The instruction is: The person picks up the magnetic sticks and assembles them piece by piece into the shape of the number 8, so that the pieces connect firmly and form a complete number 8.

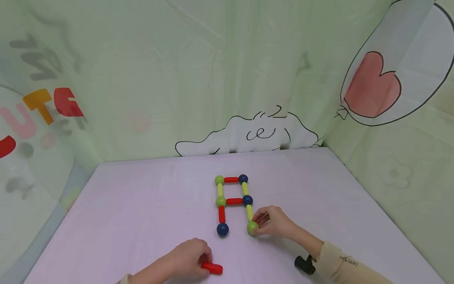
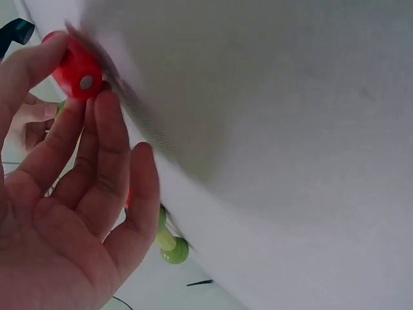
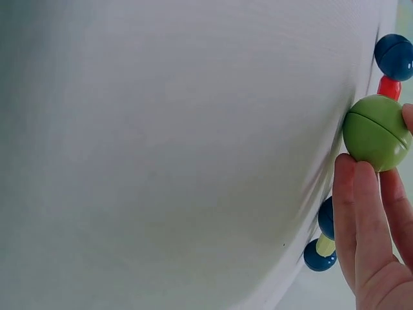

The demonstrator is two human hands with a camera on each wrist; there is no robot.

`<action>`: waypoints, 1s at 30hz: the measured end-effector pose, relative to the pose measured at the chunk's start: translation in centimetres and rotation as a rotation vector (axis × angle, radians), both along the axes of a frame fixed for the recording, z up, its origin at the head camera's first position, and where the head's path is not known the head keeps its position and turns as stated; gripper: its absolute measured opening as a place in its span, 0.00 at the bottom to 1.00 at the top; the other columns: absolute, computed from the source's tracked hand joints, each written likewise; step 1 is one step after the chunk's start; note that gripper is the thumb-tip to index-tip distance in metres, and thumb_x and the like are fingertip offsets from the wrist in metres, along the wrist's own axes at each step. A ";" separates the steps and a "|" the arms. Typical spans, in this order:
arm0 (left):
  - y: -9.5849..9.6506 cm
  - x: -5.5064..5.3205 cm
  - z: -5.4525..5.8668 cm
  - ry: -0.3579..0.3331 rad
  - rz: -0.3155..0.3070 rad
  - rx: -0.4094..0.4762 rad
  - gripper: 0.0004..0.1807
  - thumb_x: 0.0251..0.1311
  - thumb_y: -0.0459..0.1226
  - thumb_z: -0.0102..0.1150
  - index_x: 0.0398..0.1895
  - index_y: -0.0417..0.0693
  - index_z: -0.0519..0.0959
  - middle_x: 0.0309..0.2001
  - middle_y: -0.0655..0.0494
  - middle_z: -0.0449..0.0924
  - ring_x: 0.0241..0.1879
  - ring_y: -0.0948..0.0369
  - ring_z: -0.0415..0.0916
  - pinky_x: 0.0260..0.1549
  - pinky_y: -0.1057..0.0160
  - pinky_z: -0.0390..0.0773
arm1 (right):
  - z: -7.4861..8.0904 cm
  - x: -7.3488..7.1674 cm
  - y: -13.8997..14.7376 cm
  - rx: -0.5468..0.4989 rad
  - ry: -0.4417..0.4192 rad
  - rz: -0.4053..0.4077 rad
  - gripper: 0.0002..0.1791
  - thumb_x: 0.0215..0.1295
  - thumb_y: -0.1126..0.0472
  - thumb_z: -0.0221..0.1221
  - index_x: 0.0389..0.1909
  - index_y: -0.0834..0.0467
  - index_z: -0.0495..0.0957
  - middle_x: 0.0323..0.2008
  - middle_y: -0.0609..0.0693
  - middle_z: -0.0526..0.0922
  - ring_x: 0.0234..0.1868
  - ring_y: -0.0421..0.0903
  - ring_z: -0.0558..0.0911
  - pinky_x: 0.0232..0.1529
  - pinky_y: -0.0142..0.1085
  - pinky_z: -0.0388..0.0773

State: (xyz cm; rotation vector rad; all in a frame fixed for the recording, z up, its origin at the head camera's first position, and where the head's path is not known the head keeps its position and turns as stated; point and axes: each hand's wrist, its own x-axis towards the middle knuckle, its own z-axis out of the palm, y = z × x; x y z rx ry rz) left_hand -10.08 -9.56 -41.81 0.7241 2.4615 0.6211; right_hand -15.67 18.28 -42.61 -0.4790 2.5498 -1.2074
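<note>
My left hand (image 1: 189, 258) pinches a red magnetic rod (image 1: 213, 268) close to the table at the near side; in the left wrist view the rod (image 2: 79, 68) shows a round silver end. My right hand (image 1: 276, 223) grips a green ball (image 1: 253, 228) between thumb and fingers. That ball (image 3: 376, 132) sits at the lower end of a yellow-green rod (image 1: 250, 213). Above it lies a ball-and-rod frame: a closed square with two legs. Its corners are green balls (image 1: 219, 180) and dark blue balls (image 1: 247, 200). A red rod (image 1: 221, 215) with a dark blue ball (image 1: 222, 229) forms the left leg.
A black jointed object (image 1: 305, 265) lies beside my right sleeve (image 1: 333, 260). The pale table (image 1: 142, 205) meets green printed curtains (image 1: 142, 79) at its back and sides.
</note>
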 end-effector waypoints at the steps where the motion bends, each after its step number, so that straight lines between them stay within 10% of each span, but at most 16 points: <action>1: 0.0 -0.1 0.0 0.007 0.010 0.010 0.06 0.46 0.38 0.67 0.26 0.56 0.79 0.20 0.66 0.68 0.22 0.69 0.65 0.24 0.72 0.68 | 0.0 0.0 0.0 -0.002 -0.003 0.000 0.13 0.42 0.66 0.71 0.30 0.62 0.79 0.26 0.47 0.77 0.29 0.45 0.77 0.31 0.30 0.77; 30: 4.2 -5.3 -0.8 0.278 0.105 0.250 0.10 0.45 0.43 0.70 0.33 0.54 0.82 0.27 0.70 0.73 0.31 0.68 0.67 0.30 0.71 0.69 | 0.0 0.0 0.1 0.009 -0.010 -0.020 0.14 0.42 0.65 0.71 0.31 0.62 0.80 0.27 0.47 0.78 0.29 0.44 0.78 0.32 0.31 0.77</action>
